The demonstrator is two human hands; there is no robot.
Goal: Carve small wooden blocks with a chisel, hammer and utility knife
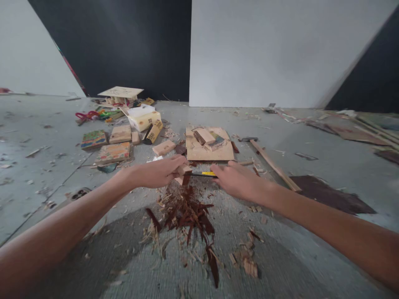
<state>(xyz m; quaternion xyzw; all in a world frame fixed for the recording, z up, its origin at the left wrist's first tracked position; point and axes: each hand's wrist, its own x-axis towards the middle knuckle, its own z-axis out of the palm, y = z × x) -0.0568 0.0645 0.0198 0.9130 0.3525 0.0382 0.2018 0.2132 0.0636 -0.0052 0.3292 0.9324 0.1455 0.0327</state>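
Note:
My left hand [158,171] is closed round a small wooden block [184,170], pale with a dark reddish-brown face. My right hand [238,180] grips a slim yellow-and-black utility knife [207,173]; its dark thin end reaches left to the block and seems to touch it. Below the block, a heap of reddish-brown shavings [190,211] lies on the grey floor, mixed with pale splinters. Just past my hands is a thin square board [210,154] carrying a wood block [204,136] and other scraps. My fingers hide part of the block and the knife's handle.
A hammer [271,162] lies on the right beside a dark brown sheet [330,193]. Leftward are painted wooden blocks [114,152], a yellow package [154,131] and a phone [76,197]. At the back stands a flat-topped wooden piece [121,92], near the wall panels [280,54].

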